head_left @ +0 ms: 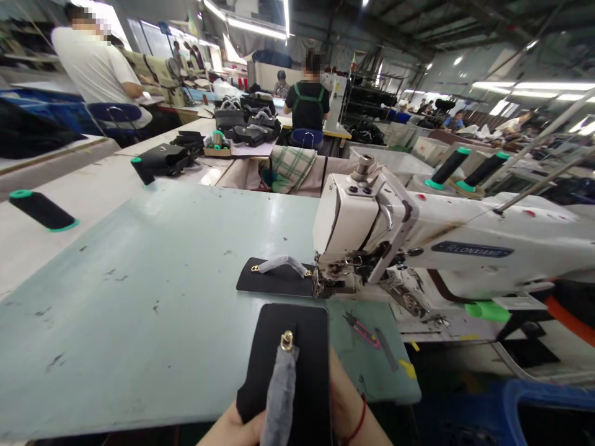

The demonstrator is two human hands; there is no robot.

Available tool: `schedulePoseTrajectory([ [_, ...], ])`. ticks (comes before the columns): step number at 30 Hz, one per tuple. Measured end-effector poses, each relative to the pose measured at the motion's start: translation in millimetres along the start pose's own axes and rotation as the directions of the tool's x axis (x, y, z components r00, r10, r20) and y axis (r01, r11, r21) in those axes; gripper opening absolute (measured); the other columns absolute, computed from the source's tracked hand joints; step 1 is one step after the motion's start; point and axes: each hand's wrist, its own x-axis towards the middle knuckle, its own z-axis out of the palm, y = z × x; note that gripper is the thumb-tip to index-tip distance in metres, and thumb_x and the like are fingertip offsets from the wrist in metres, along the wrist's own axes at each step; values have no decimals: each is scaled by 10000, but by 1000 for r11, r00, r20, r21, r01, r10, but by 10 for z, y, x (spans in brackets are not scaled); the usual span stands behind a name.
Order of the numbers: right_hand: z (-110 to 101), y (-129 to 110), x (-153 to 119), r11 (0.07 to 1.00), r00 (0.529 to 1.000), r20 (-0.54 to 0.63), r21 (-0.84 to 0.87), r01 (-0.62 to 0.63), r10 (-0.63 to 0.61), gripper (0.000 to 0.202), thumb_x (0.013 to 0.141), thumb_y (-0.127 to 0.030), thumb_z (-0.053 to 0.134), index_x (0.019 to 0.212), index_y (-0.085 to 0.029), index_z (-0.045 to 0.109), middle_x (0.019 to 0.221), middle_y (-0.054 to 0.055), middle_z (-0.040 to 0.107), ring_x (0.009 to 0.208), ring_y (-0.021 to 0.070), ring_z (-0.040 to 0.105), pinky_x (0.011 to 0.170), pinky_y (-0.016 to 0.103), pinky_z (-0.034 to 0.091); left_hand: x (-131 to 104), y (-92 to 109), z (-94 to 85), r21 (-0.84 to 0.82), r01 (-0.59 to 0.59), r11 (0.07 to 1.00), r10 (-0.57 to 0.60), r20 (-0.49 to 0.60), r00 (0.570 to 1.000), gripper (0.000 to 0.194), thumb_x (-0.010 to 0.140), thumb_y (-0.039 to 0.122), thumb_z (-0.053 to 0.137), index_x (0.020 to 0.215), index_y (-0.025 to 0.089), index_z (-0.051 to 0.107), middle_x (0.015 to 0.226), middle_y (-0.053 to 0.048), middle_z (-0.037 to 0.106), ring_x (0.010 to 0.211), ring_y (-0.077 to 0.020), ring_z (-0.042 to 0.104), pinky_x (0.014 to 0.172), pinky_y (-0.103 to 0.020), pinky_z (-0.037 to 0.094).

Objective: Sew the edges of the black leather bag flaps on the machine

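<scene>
Low in the head view I hold a black bag panel [309, 359] with a carrying handle wrapped in whitish film [281, 384] and a gold-coloured ring at its far end. My left hand [244, 424] is closed on the panel's left edge, its thumb across the front beside the handle. Along the right edge lies my right hand [344, 396], closed on the panel, with its fingers mostly hidden behind it. Just beyond, a second black panel [246, 282] with a wrapped handle lies flat, its right end by the needle area of the white sewing machine [348, 214].
Pink-handled thread snips [365, 331] lie on the pale green table [186, 279], right of the held panel. Black thread cones [44, 210] stand at the left. Black bags [246, 118] are piled farther back, and people sit at other stations. A blue bin [511, 396] is lower right.
</scene>
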Motion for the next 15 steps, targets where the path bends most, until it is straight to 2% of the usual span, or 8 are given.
schedulePoseTrajectory([
  [2,-92,12,-200,999,998,-41,25,-43,44,557,924,-662,434,1156,-199,639,1051,103,659,870,219,636,789,351,514,48,22,6,-59,-87,994,78,-140,987,636,604,407,877,1186,217,706,1133,-106,744,1240,-369,571,1070,-489,427],
  [4,-193,30,-407,991,995,-67,-98,-86,80,583,914,-677,456,1168,-189,649,1053,107,655,968,238,621,825,341,496,88,135,45,-116,-167,979,134,-246,960,688,624,375,861,1259,212,656,1131,-96,745,1224,-358,588,1062,-478,449],
  [5,-234,47,-495,967,993,-72,-231,-104,90,571,890,-675,508,1121,-178,669,997,104,658,939,241,620,794,328,491,107,208,72,-144,-196,970,151,-277,949,695,633,349,853,1280,210,639,1131,-91,745,1204,-353,605,1053,-471,464],
  [7,-284,94,-620,853,993,-94,-510,-111,73,506,871,-640,569,965,-158,692,841,85,644,807,224,608,703,300,466,144,345,125,-189,-245,951,182,-301,936,664,651,310,835,1277,209,638,1113,-84,752,1153,-345,641,1020,-458,500],
  [9,-290,138,-669,728,993,-116,-681,-84,6,492,910,-613,516,815,-154,665,721,63,605,695,197,574,639,284,426,179,434,159,-204,-255,945,194,-278,941,596,668,301,824,1234,205,667,1080,-89,761,1100,-350,669,973,-456,537],
  [12,-280,157,-656,647,990,-97,-763,-10,-99,532,950,-603,425,730,-161,625,669,57,595,650,185,567,610,275,402,206,459,159,-162,-238,958,186,-282,941,593,633,334,846,1187,186,695,989,-109,778,1010,-374,700,853,-442,596],
  [15,-320,147,-633,694,999,-25,-720,14,-46,530,963,-599,407,785,-160,645,712,76,659,654,186,615,616,261,443,180,421,149,-81,-273,959,225,-370,901,741,531,297,887,1233,200,671,1016,-98,776,1031,-378,688,827,-405,607],
])
